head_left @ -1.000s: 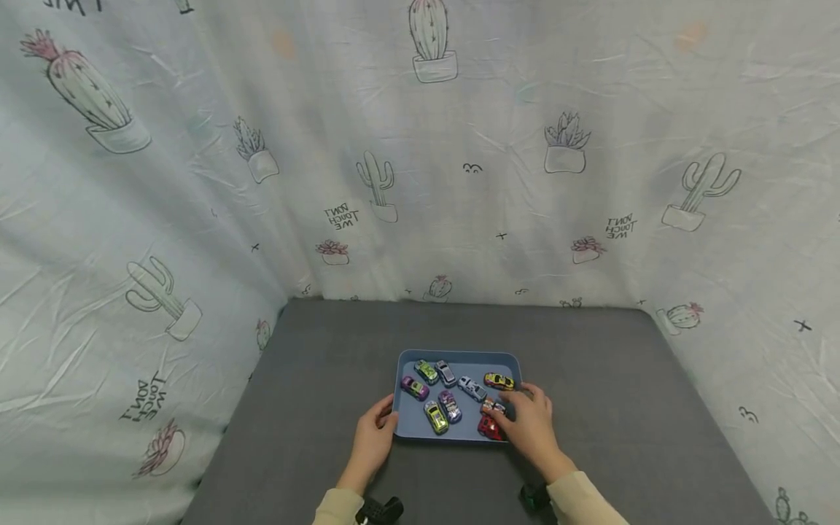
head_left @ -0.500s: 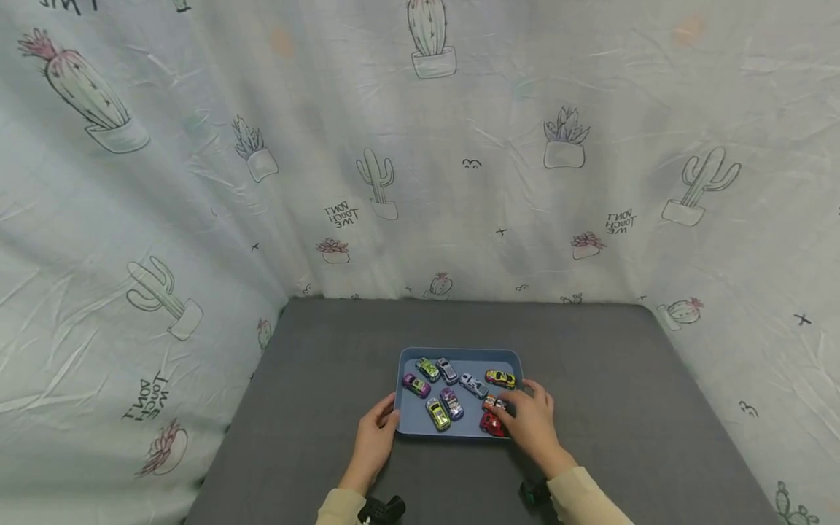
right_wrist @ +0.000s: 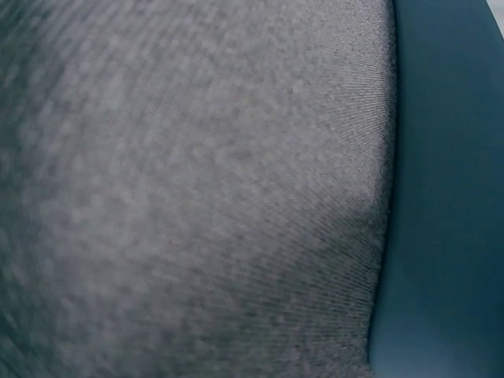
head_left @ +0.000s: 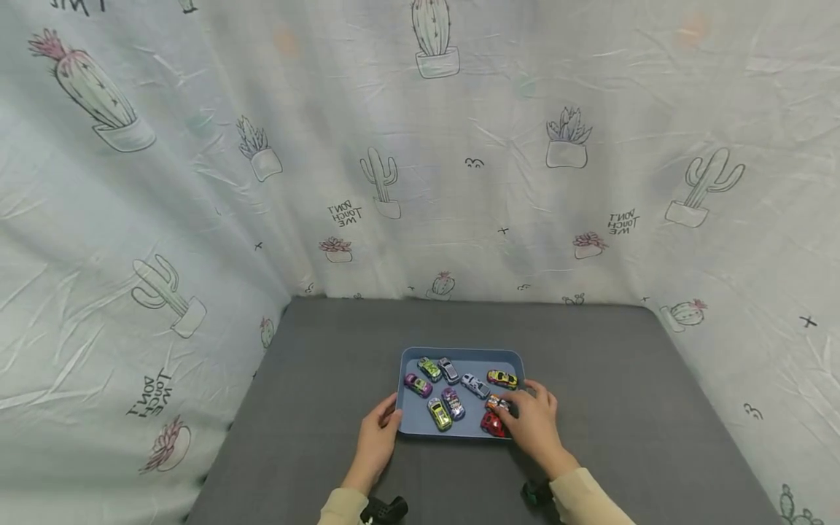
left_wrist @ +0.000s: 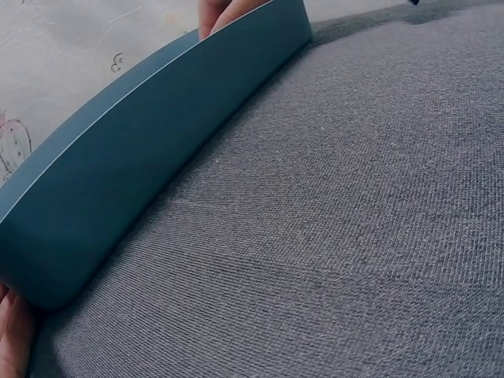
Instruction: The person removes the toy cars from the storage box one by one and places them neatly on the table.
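A shallow blue tray holds several small toy cars. My left hand rests against the outside of its left wall, thumb and fingers apart; in the left wrist view, its fingers touch the tray's near corner. Reaching over the right rim, my right hand pinches an orange-and-white toy car between thumb and forefinger, partly hiding it. A red toy car lies just below that one, near the thumb. The right wrist view has only the tray wall and the cloth.
A yellow toy car sits at the tray's back right. Silver, purple and yellow-green cars lie further left. Grey cloth covers the table, and a cactus-print curtain hangs behind it.
The head view shifts slightly. Both hands, the tray and the toy cars keep nearly the same places relative to each other.
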`<control>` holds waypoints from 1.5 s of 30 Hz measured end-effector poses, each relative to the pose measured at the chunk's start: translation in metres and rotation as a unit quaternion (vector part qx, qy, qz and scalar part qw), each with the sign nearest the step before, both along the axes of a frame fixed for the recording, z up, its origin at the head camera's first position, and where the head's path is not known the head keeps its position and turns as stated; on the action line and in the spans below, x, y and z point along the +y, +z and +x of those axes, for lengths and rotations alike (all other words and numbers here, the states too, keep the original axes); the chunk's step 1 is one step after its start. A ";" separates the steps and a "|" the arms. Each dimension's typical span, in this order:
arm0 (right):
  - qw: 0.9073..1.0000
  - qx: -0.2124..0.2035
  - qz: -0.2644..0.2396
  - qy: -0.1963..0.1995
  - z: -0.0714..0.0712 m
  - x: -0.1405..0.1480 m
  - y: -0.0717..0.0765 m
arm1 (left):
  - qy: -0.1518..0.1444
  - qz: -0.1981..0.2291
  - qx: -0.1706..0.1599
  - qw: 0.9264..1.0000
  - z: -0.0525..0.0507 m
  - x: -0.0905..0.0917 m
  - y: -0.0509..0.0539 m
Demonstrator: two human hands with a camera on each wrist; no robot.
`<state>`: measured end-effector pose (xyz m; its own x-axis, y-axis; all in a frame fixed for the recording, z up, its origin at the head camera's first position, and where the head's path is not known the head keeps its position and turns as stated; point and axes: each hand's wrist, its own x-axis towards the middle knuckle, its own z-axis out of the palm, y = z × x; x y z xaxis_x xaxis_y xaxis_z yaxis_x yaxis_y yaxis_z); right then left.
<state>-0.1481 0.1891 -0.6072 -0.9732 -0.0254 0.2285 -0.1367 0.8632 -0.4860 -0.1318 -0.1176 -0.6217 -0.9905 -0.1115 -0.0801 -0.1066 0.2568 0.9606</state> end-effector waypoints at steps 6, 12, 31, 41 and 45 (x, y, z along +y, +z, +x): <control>1.000 0.004 -0.001 -0.003 0.001 0.000 0.000 | -0.002 -0.001 0.002 1.000 0.000 -0.001 -0.002; 1.000 0.008 -0.012 -0.005 0.001 0.001 0.001 | 0.000 0.004 -0.004 1.000 0.001 -0.001 -0.003; 0.992 -0.027 -0.118 -0.046 -0.010 0.030 0.035 | 0.009 0.027 -0.010 1.000 -0.002 -0.002 -0.002; 0.982 0.000 -0.142 -0.123 -0.023 0.059 0.032 | 0.009 0.030 -0.015 0.999 0.000 -0.001 0.000; 0.970 -0.001 -0.157 -0.184 -0.028 0.070 0.029 | 0.010 0.033 -0.014 0.999 -0.001 -0.001 0.000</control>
